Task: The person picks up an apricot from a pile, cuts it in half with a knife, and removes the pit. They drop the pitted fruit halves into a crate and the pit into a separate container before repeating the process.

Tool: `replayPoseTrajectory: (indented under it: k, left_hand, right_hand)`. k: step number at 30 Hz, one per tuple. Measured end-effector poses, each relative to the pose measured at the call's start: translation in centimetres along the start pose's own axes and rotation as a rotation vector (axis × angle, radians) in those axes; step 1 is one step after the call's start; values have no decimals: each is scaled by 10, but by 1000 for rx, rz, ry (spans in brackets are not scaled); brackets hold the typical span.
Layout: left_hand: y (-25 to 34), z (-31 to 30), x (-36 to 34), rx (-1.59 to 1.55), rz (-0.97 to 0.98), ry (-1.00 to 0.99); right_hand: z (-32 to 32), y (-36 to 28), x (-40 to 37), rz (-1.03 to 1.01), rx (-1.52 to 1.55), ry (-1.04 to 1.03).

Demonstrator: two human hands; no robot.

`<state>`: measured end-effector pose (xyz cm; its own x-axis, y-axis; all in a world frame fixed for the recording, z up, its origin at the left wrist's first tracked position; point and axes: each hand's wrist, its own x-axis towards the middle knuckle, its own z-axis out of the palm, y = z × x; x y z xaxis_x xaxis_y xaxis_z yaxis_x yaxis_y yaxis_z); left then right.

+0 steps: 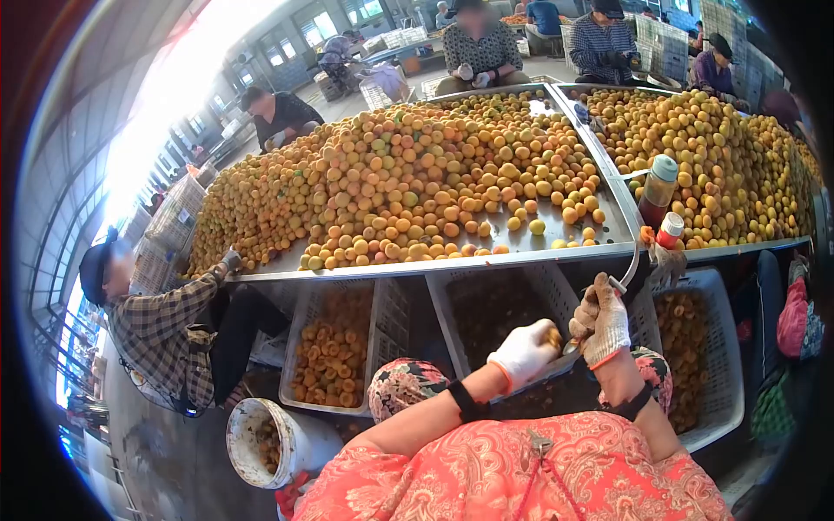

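My left hand (525,354), in a white glove, is closed around an apricot (552,337), and only a bit of orange shows between the fingers. Right beside it, my right hand (601,323) wears a stained glove and is curled tight. A small shiny metal blade (571,346) sticks out below its fingers toward the apricot; the handle is hidden in the fist. Both hands meet above a white plastic crate (441,304) with a dark inside. Just over the right fist, a pale curved rod (634,265) comes down from the table edge.
A metal-rimmed table (486,260) bears heaped apricots (382,174). A bottle (658,191) and a red-and-white container (670,229) stand at its divider. Crates of halved apricots (330,354) (682,347) flank my knees. A white bucket (317,441) stands left. A person in plaid (169,317) sits nearby.
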<state>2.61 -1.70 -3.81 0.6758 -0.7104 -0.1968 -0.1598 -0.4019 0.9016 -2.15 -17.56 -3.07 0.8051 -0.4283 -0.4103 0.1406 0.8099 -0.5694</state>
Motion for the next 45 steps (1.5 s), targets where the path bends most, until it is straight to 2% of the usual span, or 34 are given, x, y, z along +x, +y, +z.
replayPoseTrajectory:
  k: [1, 2, 3, 6, 7, 9, 11, 12, 13, 15, 16, 17, 19, 21, 23, 25, 26, 27, 28, 29, 31, 34, 35, 37, 39, 41, 43, 45]
  left_hand:
    - [2, -5, -1, -231, -218, -30]
    - [0, -9, -1, -494, -264, -8]
    - [0, -15, -4, -577, -250, -26]
    - [3, -22, -9, -624, -290, -82]
    - [3, -23, -12, -594, -305, -129]
    - [8, -27, -20, -563, -316, -179]
    - [21, -32, -35, -576, -245, -250]
    - [31, -34, -42, -529, -211, -200]
    - [15, -30, -33, -412, -176, -162]
    - [19, -39, -43, -378, -197, -177]
    - [18, -44, -45, -289, -139, -142]
    - [14, -47, -47, -206, -96, -108]
    - [5, -64, -58, -7, 93, -11]
    - [22, -85, -81, 105, -187, 125]
    - [-41, -116, -79, 437, 63, 448]
    - [-67, -162, -89, 503, -171, 591]
    - [-98, -189, -95, 549, -209, 679]
    - [-109, -213, -102, 788, -334, 740]
    - [-145, -243, -112, 906, -278, 817]
    - [-128, -258, -116, 920, -580, 788]
    - [-138, -293, -111, 1104, -563, 997]
    - [-96, -296, -62, 933, -176, 948]
    - [-87, -292, -34, 766, -100, 880]
    - [-33, -243, 14, 492, 68, 629]
    - [-12, -207, 69, 502, 89, 427]
    - [2, -170, 116, 506, 219, 264]
    - [8, -149, 166, 756, 202, 100]
    - [-6, -131, 211, 813, 309, 107]
  right_hand:
    - [6, -4, -4, -113, -112, -47]
    - [2, -8, -7, -143, -213, -133]
    - [3, -7, -13, -149, -215, -131]
    - [18, -5, -42, -127, -956, -413]
    - [15, -2, -44, -9, -875, -538]
    - [20, -7, -55, 31, -887, -625]
    - [19, -3, -57, 4, -860, -607]
    - [17, 2, -58, -10, -829, -588]
    - [18, 5, -58, -40, -864, -551]
    - [18, 17, -58, -90, -789, -473]
    - [23, 18, -63, -78, -717, -452]
    - [20, 23, -57, -166, -623, -496]
    - [28, 24, -60, -168, -574, -368]
    - [10, 24, -37, -92, -537, -368]
    - [14, 24, -37, -88, -754, -231]
    - [0, 29, -20, -10, -745, -179]
    - [-3, 26, -22, 38, -797, -155]
    - [-5, 28, -20, 7, -809, -145]
    - [-8, 30, -19, -7, -825, -131]
    - [-10, 28, -15, -29, -842, -116]
    - [-17, 24, -9, -38, -809, -112]
    - [-27, 28, 4, 0, -691, -129]
    - [-29, 29, 7, 34, -660, -142]
    - [-31, 26, 11, 105, -642, -167]
    - [-37, 22, 17, 93, -761, -174]
    - [-42, 19, 21, 65, -811, -159]
    - [-46, 12, 27, 27, -867, -150]
    - [-52, 6, 31, 67, -881, -55]
